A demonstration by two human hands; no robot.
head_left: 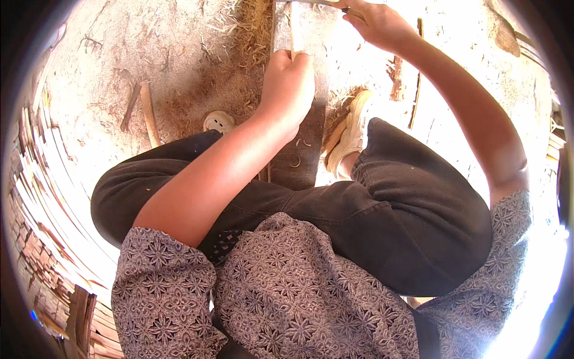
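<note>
My left hand [288,87] is closed around a thin pale wooden strip [293,30], which points away from me along a narrow wooden plank [302,157]. At the top edge, my right hand [382,25] grips the handle of a knife. Its grey blade [308,2] reaches left across the far part of the strip, partly cut off by the picture's edge. I cannot tell whether the blade touches the strip. The plank runs between my bent legs, under my left hand.
Wood shavings [239,45] litter the ground left of the plank. Two loose wood pieces, one pale [149,113], lie farther left. Many split strips [51,179] are stacked at the left rim. My light shoe [353,134] stands right of the plank. Strong sunlight washes out the right side.
</note>
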